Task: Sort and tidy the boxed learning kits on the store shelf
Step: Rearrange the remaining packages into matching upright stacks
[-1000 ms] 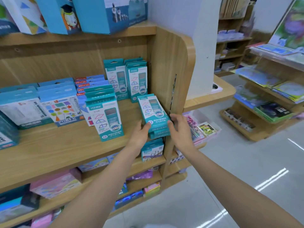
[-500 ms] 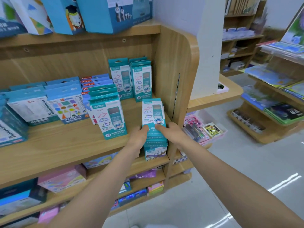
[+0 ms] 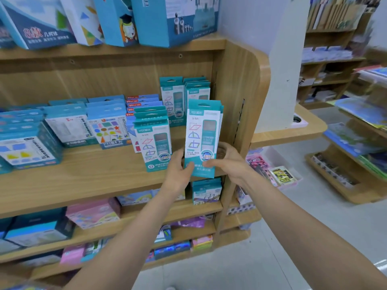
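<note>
- Near the right end of the middle shelf [image 3: 83,185], at its front edge, both hands hold a small stack of teal-and-white kit boxes [image 3: 202,139] upright, its bottom edge about level with the shelf's front lip.
- Left hand [image 3: 178,169] grips the stack's lower left corner, fingers closed on it with the thumb on the front face.
- Right hand [image 3: 228,162] clamps the lower right side, thumb across the front and the other fingers wrapped behind.
- Front box is tall and narrow: teal top with a hang slot, white panel with pink, purple and green outline shapes, a grey window, a round seal low down, a teal band at the base. Edges of more boxes peek out behind its right side.
- Just to the left, a matching stack [image 3: 152,141] stands on the shelf; two more matching stacks [image 3: 184,95] stand behind, by the shelf's right side panel [image 3: 236,101].
- Farther left sit shape-card boxes [image 3: 106,126].
</note>
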{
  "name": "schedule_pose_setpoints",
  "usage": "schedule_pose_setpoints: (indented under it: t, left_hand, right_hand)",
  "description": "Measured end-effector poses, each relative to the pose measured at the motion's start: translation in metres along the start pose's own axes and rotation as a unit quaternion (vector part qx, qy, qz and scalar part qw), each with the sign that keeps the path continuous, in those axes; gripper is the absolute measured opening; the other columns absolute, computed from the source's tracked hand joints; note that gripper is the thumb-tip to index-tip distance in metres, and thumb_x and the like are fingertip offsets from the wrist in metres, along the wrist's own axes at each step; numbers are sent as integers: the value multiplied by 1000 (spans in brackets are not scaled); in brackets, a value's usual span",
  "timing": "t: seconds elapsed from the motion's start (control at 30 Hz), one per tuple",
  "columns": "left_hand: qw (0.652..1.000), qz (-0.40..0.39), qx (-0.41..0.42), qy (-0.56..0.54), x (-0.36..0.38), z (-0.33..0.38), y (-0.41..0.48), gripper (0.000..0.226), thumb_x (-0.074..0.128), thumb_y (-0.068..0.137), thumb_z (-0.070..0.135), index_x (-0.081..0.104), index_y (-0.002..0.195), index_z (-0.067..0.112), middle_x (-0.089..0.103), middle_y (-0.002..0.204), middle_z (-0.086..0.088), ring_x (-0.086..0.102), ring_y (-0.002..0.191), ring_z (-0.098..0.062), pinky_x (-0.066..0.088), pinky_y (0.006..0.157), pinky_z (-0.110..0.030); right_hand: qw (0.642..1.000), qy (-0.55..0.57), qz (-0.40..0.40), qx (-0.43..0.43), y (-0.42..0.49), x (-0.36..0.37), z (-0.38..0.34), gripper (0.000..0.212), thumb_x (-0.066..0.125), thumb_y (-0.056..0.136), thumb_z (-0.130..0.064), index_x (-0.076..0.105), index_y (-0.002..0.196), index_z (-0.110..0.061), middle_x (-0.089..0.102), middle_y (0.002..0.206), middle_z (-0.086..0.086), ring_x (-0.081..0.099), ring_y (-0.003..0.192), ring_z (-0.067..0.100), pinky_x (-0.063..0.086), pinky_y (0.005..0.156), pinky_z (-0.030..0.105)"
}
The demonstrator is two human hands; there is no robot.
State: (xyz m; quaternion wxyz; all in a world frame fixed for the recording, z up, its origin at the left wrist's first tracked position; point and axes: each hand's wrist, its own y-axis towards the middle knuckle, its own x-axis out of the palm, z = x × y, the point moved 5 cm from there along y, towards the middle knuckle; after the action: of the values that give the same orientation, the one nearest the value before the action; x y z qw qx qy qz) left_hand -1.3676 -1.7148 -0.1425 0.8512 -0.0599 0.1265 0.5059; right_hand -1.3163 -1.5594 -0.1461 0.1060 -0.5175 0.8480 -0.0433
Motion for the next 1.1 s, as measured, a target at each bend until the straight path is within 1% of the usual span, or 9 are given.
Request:
schedule_pose_setpoints:
  t: [0.13,0.23,0.3,0.37,0.47,0.6,0.73,0.87,1.1]
  left_hand:
    - [963,256,67,43,-43,3,-13,23,65,85,15,57,106,16,55,102,5,51,91,-14,47,82,-31]
    - [930,355,31,95,-76,-12,-13,50,74,76,18,45,114,5,42,109,-3,43,104,-24,41,92,-42]
    - [950,304,-28,65,-88,-30,2,76,79,74,17,32,133,6,37,125,-4,40,118,-23,37,105,-41]
    - [975,214,-59,22,-92,-45,19,90,81,73,14,23,142,18,41,134,2,43,124,-18,37,108,-38]
    - [989,125,-77,-19,-92,-60,39,89,80,74,10,26,144,20,54,127,5,56,113,-14,45,93,-31]
    - [993,72,-90,10,-93,-77,59,66,83,70,15,50,127,15,68,112,2,65,103,-17,47,78,-24]
    - [998,56,-41,-10,-92,-71,71,69,87,62,6,52,122,10,69,110,-3,66,94,-12,49,72,-13]
    - [999,39,-27,-11,-88,-70,77,81,88,61,10,45,130,10,64,119,-1,61,107,-16,47,85,-23]
    - [999,26,-19,16,-87,-68,74,83,86,67,18,40,137,15,58,127,-1,55,114,-15,45,92,-30]
  right_hand:
    - [998,-10,37,-42,10,5,-9,86,83,65,1,38,136,-15,56,129,1,54,117,13,51,94,32]
    - [998,-15,31,-46,16,13,-7,86,80,68,5,35,138,-14,53,131,0,51,116,9,50,94,31]
    - [998,-30,28,-53,21,19,-4,86,81,68,5,36,138,-16,51,134,0,49,120,11,49,100,37]
    - [997,-40,33,-62,27,23,-2,87,81,67,5,35,138,-16,50,135,1,48,124,12,46,103,40]
    - [995,-66,34,-67,37,24,-4,87,79,71,4,32,141,-18,48,138,0,45,127,10,44,106,38]
    - [991,-106,50,-58,46,18,-5,85,73,77,3,27,145,-17,50,135,-4,47,126,9,44,103,33]
    - [989,-123,43,-74,51,16,-6,76,68,81,7,29,142,-13,49,127,-6,46,121,6,38,97,21]
    - [989,-121,40,-76,50,15,-5,74,67,83,3,29,144,-16,47,128,-10,43,121,4,36,97,15]
    - [986,-104,96,-84,44,9,10,69,75,82,-19,38,141,-22,56,134,-7,49,124,8,42,104,31]
